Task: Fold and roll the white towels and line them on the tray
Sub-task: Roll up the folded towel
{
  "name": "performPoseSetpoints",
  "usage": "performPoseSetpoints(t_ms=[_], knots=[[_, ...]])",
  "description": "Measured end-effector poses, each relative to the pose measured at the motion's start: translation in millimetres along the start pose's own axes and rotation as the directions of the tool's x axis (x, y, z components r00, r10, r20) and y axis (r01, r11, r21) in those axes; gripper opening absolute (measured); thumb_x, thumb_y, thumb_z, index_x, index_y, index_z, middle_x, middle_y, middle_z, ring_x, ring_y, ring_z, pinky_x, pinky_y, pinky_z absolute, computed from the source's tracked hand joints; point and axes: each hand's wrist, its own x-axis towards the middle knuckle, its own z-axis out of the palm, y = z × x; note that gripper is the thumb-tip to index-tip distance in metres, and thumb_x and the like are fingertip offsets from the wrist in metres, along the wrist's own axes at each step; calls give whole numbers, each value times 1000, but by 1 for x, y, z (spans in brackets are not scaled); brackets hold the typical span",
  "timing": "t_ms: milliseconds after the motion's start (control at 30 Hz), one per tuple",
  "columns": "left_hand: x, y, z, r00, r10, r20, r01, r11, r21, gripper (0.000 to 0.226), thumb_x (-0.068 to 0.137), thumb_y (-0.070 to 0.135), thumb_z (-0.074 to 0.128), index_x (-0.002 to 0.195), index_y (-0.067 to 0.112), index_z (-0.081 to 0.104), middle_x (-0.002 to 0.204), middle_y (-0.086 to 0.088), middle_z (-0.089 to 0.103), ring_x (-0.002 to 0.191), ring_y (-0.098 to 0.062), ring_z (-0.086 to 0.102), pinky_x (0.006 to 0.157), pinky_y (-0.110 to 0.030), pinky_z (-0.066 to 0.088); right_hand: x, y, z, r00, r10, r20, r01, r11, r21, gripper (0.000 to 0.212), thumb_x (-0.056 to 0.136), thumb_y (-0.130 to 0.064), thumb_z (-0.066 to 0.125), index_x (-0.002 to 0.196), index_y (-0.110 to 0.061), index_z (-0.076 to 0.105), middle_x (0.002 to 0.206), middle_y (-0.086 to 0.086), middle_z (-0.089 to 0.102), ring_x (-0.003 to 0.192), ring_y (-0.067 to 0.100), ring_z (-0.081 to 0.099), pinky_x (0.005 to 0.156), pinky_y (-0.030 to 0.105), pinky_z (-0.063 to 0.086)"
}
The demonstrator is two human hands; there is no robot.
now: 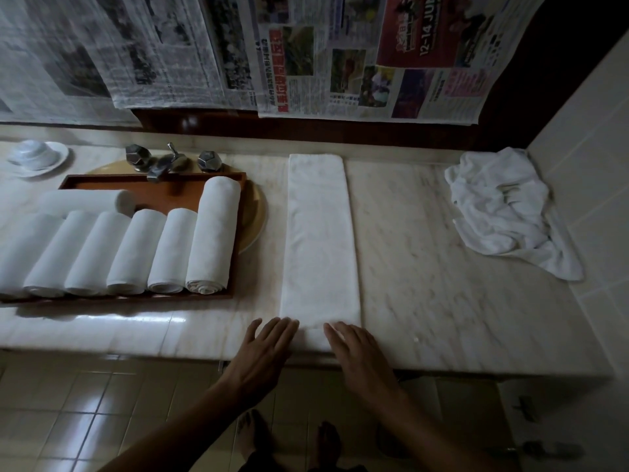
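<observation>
A white towel [318, 240] lies folded into a long narrow strip on the marble counter, running from the back wall to the front edge. My left hand [263, 352] and my right hand [357, 356] lie flat with straight fingers at the strip's near end, one at each corner. To the left, a brown wooden tray [160, 192] holds several rolled white towels [136, 250] side by side, with one more roll [88, 201] lying crosswise behind them.
A heap of unfolded white towels [503, 209] sits at the counter's back right by the tiled wall. A metal tap with two knobs [166, 163] stands behind the tray over a basin. A white dish [37, 158] rests far left. Newspapers cover the wall.
</observation>
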Motion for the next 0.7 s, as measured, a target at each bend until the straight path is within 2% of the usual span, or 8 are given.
performPoseSetpoints(t_ms=[67, 167, 300, 367, 467, 533, 600, 700], knots=[[-4, 1, -2, 999, 44, 28, -44, 999, -11, 57, 91, 29, 41, 147, 17, 42, 150, -6, 47, 135, -23, 49, 111, -48, 41, -6, 4, -3, 999, -31, 10, 31, 999, 21, 60, 83, -3, 35, 136, -6, 63, 126, 16, 66, 108, 33, 66, 86, 41, 60], [-7, 3, -5, 998, 61, -22, -62, 994, -89, 49, 90, 29, 40, 138, 21, 49, 142, 0, 49, 117, -19, 54, 96, -38, 46, -9, 12, -7, 996, -56, 77, 47, 993, 108, 70, 75, 3, 44, 142, -9, 57, 128, 10, 61, 110, 29, 61, 86, 40, 58], [-3, 5, -9, 999, -11, -33, 4, 978, -210, 49, 91, 41, 32, 134, 28, 51, 134, 9, 50, 102, -11, 48, 83, -27, 38, 0, 21, -18, 980, 79, 183, -144, 918, 370, 56, 91, -2, 51, 142, -24, 55, 132, -3, 57, 119, 18, 55, 98, 37, 51], [2, 2, -13, 1000, -11, -13, 8, 974, -227, 52, 91, 45, 28, 137, 31, 49, 132, 12, 49, 101, -9, 44, 83, -25, 36, 3, 21, -22, 974, 136, 181, -202, 882, 425, 52, 89, -2, 55, 136, -24, 59, 130, -4, 59, 119, 17, 56, 99, 35, 50], [12, -6, -23, 1000, -12, 10, 14, 962, -274, 43, 99, 45, 40, 140, 36, 49, 127, 16, 49, 100, -6, 42, 86, -24, 38, -3, 11, -19, 994, 111, 23, -112, 927, 358, 56, 75, 1, 51, 127, -16, 65, 127, 0, 62, 119, 21, 56, 102, 40, 49], [19, -9, -29, 1000, 1, 28, 8, 956, -293, 40, 101, 43, 49, 140, 37, 50, 125, 15, 50, 101, -6, 42, 87, -26, 40, -9, -2, -15, 994, 78, -73, -56, 963, 265, 51, 81, -1, 48, 126, -13, 67, 128, 5, 64, 120, 26, 57, 105, 44, 48], [24, -11, -34, 998, 11, 61, 9, 951, -310, 41, 101, 44, 52, 141, 35, 52, 124, 12, 50, 101, -6, 42, 87, -25, 38, -11, -15, -13, 994, 35, -103, -16, 983, 182, 47, 87, -7, 45, 127, -13, 69, 129, 9, 65, 118, 29, 60, 106, 46, 48], [30, -12, -39, 995, -7, 102, 43, 934, -354, 40, 100, 44, 56, 138, 30, 57, 120, 11, 50, 100, -6, 40, 85, -24, 35, -7, -19, -14, 997, 27, -67, -19, 993, 116, 48, 88, -7, 43, 128, -12, 68, 126, 8, 67, 114, 28, 62, 101, 44, 51]])
